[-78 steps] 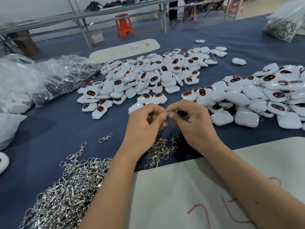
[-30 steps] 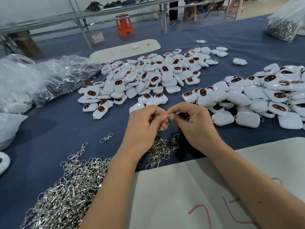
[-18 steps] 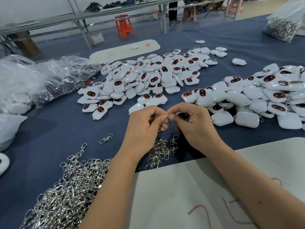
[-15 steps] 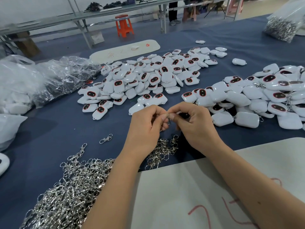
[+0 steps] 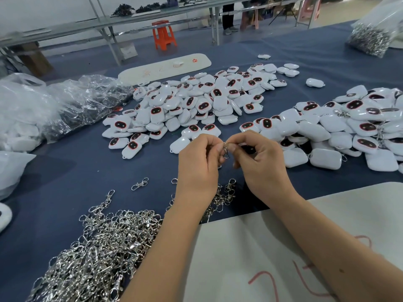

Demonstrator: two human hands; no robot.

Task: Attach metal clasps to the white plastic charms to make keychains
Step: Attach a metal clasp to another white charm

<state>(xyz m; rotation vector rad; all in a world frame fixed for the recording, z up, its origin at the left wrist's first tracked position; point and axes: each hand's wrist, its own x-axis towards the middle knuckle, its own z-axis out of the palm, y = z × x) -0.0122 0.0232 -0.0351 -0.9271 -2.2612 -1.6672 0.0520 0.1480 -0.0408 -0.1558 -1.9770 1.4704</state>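
Note:
My left hand (image 5: pixel 197 164) and my right hand (image 5: pixel 260 165) meet fingertip to fingertip over the blue table. Both pinch a small metal clasp (image 5: pixel 226 151) that hangs between them. A dark-faced charm (image 5: pixel 246 148) seems tucked under my right fingers, mostly hidden. A heap of white charms with dark red-rimmed faces (image 5: pixel 196 101) lies behind my hands. A second heap of charms (image 5: pixel 340 127), some with clasps on, spreads to the right. Loose silver clasps (image 5: pixel 102 247) are piled at the front left, and a smaller clump of clasps (image 5: pixel 222 197) lies under my wrists.
Clear plastic bags (image 5: pixel 54 105) sit at the left. A white board (image 5: pixel 283 247) lies under my forearms, another white board (image 5: pixel 165 66) at the back. A bag of clasps (image 5: pixel 370 38) stands far right. An orange stool (image 5: pixel 163 35) is beyond the table.
My hands stay in the same spot; only the fingers shift slightly on the clasp. The piles have not moved.

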